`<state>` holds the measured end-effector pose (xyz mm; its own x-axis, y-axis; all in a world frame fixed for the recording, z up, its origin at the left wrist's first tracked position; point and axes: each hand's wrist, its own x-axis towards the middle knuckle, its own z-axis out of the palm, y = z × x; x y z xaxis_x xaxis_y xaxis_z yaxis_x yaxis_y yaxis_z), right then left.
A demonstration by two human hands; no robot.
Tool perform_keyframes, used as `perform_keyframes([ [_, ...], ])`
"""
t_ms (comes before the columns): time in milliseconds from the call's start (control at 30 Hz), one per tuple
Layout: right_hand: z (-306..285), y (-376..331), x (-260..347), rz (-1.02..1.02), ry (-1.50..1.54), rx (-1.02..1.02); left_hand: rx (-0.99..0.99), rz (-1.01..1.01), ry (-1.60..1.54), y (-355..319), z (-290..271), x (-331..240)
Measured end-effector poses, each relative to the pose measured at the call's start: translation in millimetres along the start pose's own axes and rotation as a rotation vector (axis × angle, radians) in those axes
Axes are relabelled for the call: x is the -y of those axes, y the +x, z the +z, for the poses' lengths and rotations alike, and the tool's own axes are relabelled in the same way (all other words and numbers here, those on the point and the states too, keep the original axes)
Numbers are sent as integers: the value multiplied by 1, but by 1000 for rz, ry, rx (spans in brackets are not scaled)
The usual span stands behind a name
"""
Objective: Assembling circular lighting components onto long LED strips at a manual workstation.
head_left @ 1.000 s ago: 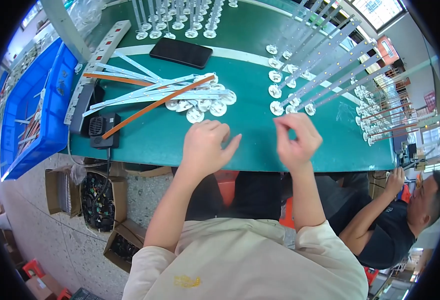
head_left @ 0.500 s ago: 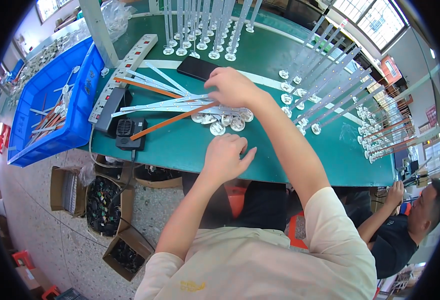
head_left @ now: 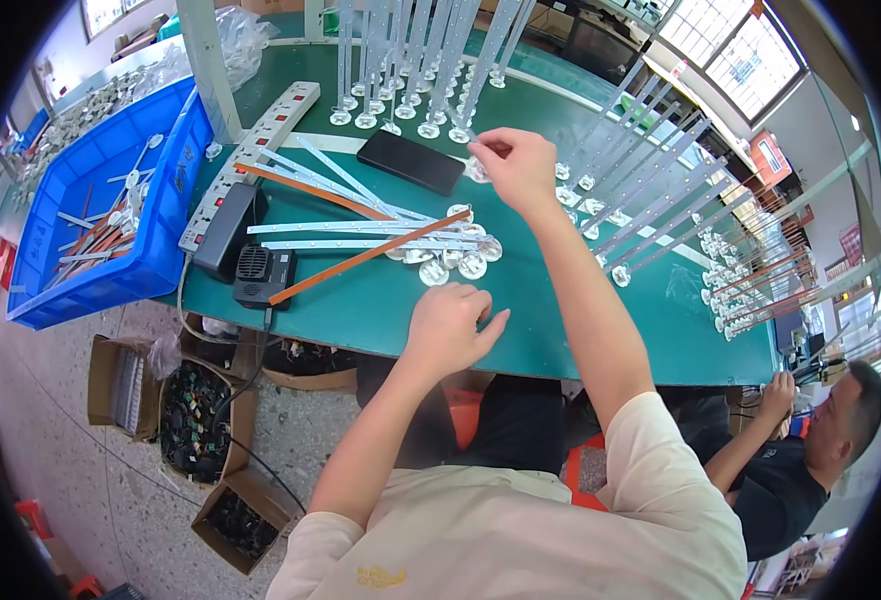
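The right hand (head_left: pixel 520 165) is stretched far across the green counter (head_left: pixel 560 330), its fingers (head_left: pixel 488 150) pinched together on a small clear round plastic disc (head_left: pixel 478 170) that sits at the foot of a long translucent strip. That disc lies just beside the far right corner of a flat black phone (head_left: pixel 410 162), near the front of the upright row of clear strips on round bases (head_left: pixel 415 60). Whether the disc is lifted off the surface cannot be told.

The left hand (head_left: pixel 450 325) rests near the front edge of the counter, fingers (head_left: pixel 485 325) loosely curled and close together, holding nothing visible. Just beyond it lies a cluster of clear round discs (head_left: pixel 455 255), joined to a fan of white flat strips (head_left: pixel 360 225) spread leftward. Two orange-brown flat strips (head_left: pixel 360 260) lie across that fan.

To the left of the fan stands a small black box with a grille (head_left: pixel 263 277), beside a black block, and behind them a long white power strip with red switches (head_left: pixel 250 160). A blue plastic bin (head_left: pixel 110 200) holding more strips sits at the counter's left end. On the right, further clear strips on round bases (head_left: pixel 660 190) lie in slanted rows.

Below the counter, open cardboard boxes (head_left: pixel 195 430) stand on the floor. Another seated person in a dark shirt (head_left: pixel 800 470) is at the lower right.
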<state>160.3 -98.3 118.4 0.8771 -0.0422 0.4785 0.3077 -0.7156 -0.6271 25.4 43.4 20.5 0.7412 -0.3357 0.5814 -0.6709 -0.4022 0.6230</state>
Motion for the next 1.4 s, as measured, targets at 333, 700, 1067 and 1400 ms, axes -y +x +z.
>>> perform_keyframes([
  [333, -57, -132, 23, 245, 458, 0, -401, -71, -205, 3, -3, -18],
  [700, -90, -232, -2, 276, 618, -177, 177, -9, -179, -8, 42, -36],
  [1067, -104, -249, -3, 164, 657, -260, 306, 22, -599, 4, 48, -54],
  [1400, -121, -260, -31, 319, 428, -319, 267, 115, -108, 0, 68, -44],
])
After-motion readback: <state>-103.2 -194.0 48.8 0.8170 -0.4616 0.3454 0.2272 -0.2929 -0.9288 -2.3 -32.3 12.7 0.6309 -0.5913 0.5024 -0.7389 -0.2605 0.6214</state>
